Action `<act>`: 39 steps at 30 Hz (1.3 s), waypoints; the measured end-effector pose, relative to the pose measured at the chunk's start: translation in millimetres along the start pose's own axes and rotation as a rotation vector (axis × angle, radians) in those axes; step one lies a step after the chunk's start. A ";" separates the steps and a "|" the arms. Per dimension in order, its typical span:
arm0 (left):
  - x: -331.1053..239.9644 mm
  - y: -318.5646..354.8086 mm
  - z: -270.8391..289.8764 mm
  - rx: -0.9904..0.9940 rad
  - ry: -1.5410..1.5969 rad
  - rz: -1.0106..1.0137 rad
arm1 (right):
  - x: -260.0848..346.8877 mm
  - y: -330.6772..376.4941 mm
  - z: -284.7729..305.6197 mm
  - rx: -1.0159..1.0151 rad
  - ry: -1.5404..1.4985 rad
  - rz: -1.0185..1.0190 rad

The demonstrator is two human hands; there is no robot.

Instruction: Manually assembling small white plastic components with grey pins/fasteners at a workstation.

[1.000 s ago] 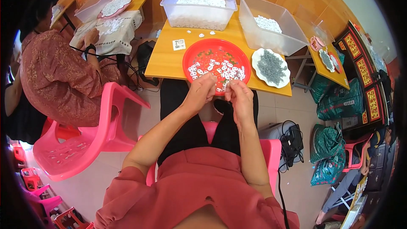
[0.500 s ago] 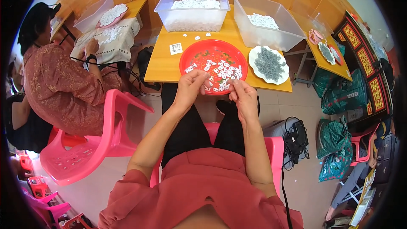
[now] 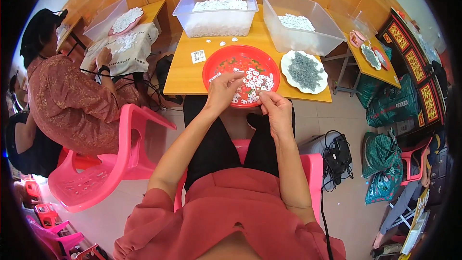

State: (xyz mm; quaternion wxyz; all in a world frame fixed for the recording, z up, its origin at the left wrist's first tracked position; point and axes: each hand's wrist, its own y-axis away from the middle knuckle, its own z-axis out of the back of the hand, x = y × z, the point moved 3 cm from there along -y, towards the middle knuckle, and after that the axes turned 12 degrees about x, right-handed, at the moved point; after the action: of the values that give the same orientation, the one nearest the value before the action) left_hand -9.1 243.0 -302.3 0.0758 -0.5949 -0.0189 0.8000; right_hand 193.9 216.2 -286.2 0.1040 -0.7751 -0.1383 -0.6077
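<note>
A round red tray (image 3: 239,51) lies on the yellow table, with many small white plastic pieces (image 3: 255,78) with holes spread in its near half. My left hand (image 3: 222,91) reaches over the tray's near left side, thumb and fingertips a little apart above the pieces; nothing shows between them. At the tray's near right edge, my right hand (image 3: 278,110) is closed in a pinch, and what its fingertips hold is too small to make out. To the right sits a white scalloped plate (image 3: 287,63) heaped with small grey pin-like parts (image 3: 305,71).
Two clear plastic bins, a left one (image 3: 216,25) and a right one (image 3: 308,41), hold white pieces at the back. A white printed card (image 3: 198,57) lies left of the tray. A co-worker (image 3: 72,101) sits at the left by a pink chair (image 3: 122,149). Cables (image 3: 337,156) lie at the right.
My left hand has moved from a pinch near my right hand to above the pieces, its fingers opening. My right hand stays pinched at the tray's edge.
</note>
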 end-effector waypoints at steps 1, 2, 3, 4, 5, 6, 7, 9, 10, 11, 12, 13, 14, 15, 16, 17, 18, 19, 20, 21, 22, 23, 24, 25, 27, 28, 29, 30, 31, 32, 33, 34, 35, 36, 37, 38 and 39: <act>0.4 0.4 3.3 -0.075 -0.075 -0.058 | 1.0 0.0 -0.3 0.002 0.001 -0.002; -3.3 1.1 6.3 -0.147 -0.150 -0.115 | 1.8 0.5 0.1 0.004 0.003 -0.012; -15.5 4.9 5.9 -0.138 -0.148 -0.114 | 0.4 2.4 2.8 -0.003 0.003 -0.022; -27.1 11.8 3.6 -0.048 -0.087 -0.106 | -1.8 2.4 6.2 -0.011 0.001 -0.024; -36.8 22.2 2.3 0.034 -0.031 -0.095 | -4.7 1.9 5.4 0.027 -0.006 -0.040; -38.3 31.2 0.0 0.030 -0.032 -0.092 | -5.9 0.6 2.0 0.068 -0.011 -0.057; -40.3 40.0 -6.0 0.059 0.012 -0.120 | -6.2 2.0 -1.9 0.072 -0.012 -0.058; -43.8 50.0 -10.8 0.085 0.056 -0.152 | 1.5 5.7 -14.0 0.119 -0.035 -0.012; -44.5 53.1 -10.1 0.057 0.091 -0.152 | 2.0 6.1 -16.9 0.122 -0.033 -0.011; -45.3 55.9 -9.5 0.028 0.126 -0.154 | 2.9 6.7 -19.1 0.132 -0.022 -0.020; -45.6 58.2 -9.1 0.024 0.127 -0.157 | 4.0 7.4 -20.8 0.142 -0.010 -0.029; -44.9 59.9 -8.9 0.035 0.160 -0.145 | 6.1 8.8 -22.3 0.144 -0.007 -0.028; -44.0 60.7 -8.3 0.047 0.192 -0.134 | 7.2 9.8 -24.5 0.160 -0.054 -0.058; -43.8 61.6 -7.5 0.045 0.193 -0.137 | 7.5 9.7 -26.5 0.175 -0.102 -0.089; -43.7 62.4 -6.1 0.019 0.183 -0.148 | 7.5 8.2 -27.6 0.177 -0.100 -0.088; -42.9 64.1 -4.5 -0.007 0.172 -0.157 | 4.7 7.8 -29.1 0.179 -0.127 -0.126; -41.7 64.0 -3.2 -0.010 0.173 -0.155 | 2.1 7.6 -30.7 0.182 -0.154 -0.164; -44.0 63.8 -0.5 -0.062 0.066 -0.254 | 2.3 7.2 -32.1 0.184 -0.153 -0.167; -46.3 64.7 1.0 -0.116 -0.041 -0.350 | 3.7 6.5 -32.9 0.186 -0.145 -0.166; -45.6 64.9 0.8 -0.121 -0.040 -0.347 | 3.9 6.2 -33.7 0.189 -0.137 -0.164; -45.8 65.4 0.1 -0.130 -0.051 -0.350 | 2.3 6.2 -34.3 0.192 -0.136 -0.168; -46.0 65.8 -0.8 -0.138 -0.061 -0.354 | 1.7 6.0 -33.7 0.178 -0.122 -0.123; -46.0 66.4 -1.7 -0.140 -0.061 -0.352 | 1.0 5.9 -33.1 0.162 -0.109 -0.077; -44.4 66.6 -2.5 -0.138 -0.012 -0.298 | -1.5 5.7 -33.7 0.164 -0.109 -0.079; -41.5 67.2 -3.5 -0.134 0.036 -0.243 | -2.0 5.1 -36.2 0.120 0.092 0.016; -39.8 67.6 -3.9 -0.140 0.038 -0.215 | -3.8 5.8 -40.2 0.120 0.091 0.015; -38.3 68.4 -3.9 -0.147 0.041 -0.187 | 2.9 8.3 -46.0 0.039 0.346 0.204; -36.2 69.0 -5.9 -0.148 0.040 -0.186 | 9.1 11.7 -51.0 -0.043 0.600 0.393; -29.6 68.8 -9.4 -0.147 0.196 -0.126 | 7.5 10.9 -51.9 -0.043 0.600 0.393; -24.8 68.0 -12.2 -0.145 0.352 -0.065 | 11.1 12.5 -55.7 -0.077 0.868 0.576; -23.0 67.6 -12.9 -0.145 0.352 -0.066 | 13.9 15.3 -61.4 -0.112 1.137 0.759; -19.8 66.9 -14.1 -0.129 0.455 -0.044 | 14.0 16.2 -64.0 -0.103 1.175 0.782; -20.2 66.8 -14.9 -0.111 0.557 -0.020 | 13.9 16.7 -64.4 -0.104 1.176 0.782; -21.8 67.4 -14.2 -0.111 0.558 -0.020 | 14.1 17.5 -65.0 -0.112 1.195 0.799; -22.7 68.4 -13.5 -0.103 0.596 0.012 | 14.4 18.1 -65.5 -0.120 1.214 0.815; -23.9 69.3 -12.4 -0.096 0.633 0.042 | 13.9 17.3 -65.8 -0.118 1.214 0.817; -22.7 69.3 -12.7 -0.098 0.632 0.041 | 13.2 16.0 -64.2 -0.129 1.143 0.807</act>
State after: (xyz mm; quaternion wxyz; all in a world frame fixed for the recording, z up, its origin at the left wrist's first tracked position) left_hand 2.5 170.5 -292.8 0.0332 -0.8173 -0.0208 0.5749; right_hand 143.7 181.2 -257.9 0.3317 -0.3294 0.2727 -0.8409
